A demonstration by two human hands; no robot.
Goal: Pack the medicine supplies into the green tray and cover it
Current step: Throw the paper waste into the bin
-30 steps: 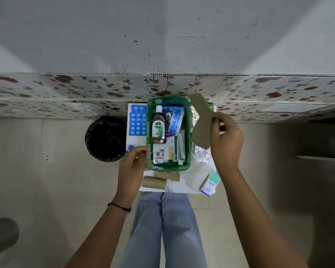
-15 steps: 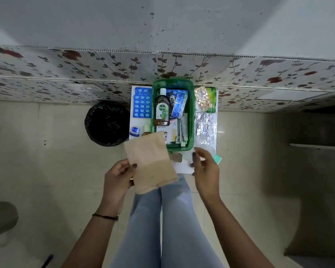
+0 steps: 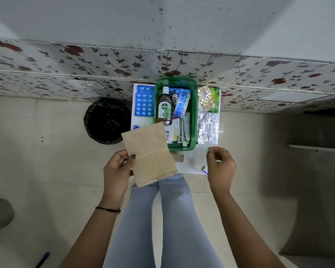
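Item: green tray (image 3: 194, 117), sitting at 12 o'clock on the small white counter (image 3: 190, 168), against the floral wall panel. Already holding a Dettol bottle (image 3: 164, 109), a blue carton (image 3: 181, 102), sachets and a printed box.

Item: brown paper bag (image 3: 149, 153), flat, hanging at 10 o'clock of the tray's near rim and overlapping its near-left corner from above. The left hand (image 3: 117, 167) is pinching its left edge between thumb and fingers.

Item: right hand (image 3: 220, 165), hovering at 5 o'clock of the tray over a blurred pale packet (image 3: 198, 161), fingers loosely curled; whether it is gripping anything, I cannot tell.

Items lying outside the tray: blue blister sheet (image 3: 143, 100) at 9 o'clock; gold blister pack (image 3: 206, 98) and silver foil strips (image 3: 207, 127) at 3 o'clock; a cardboard roll (image 3: 179, 157) at 6 o'clock, mostly hidden by the bag.

Step in hand, as judged: packing is partly done; the bag appears to be either going in or being readied as a container.

Next move calls for: settling the bag, then collecting the loose blister sheets and foil strips into the tray's remaining space, laying them flat so a cover can sit level. No cover is identifiable.

Also present: black bin (image 3: 106, 120) at 9 o'clock, on the floor.
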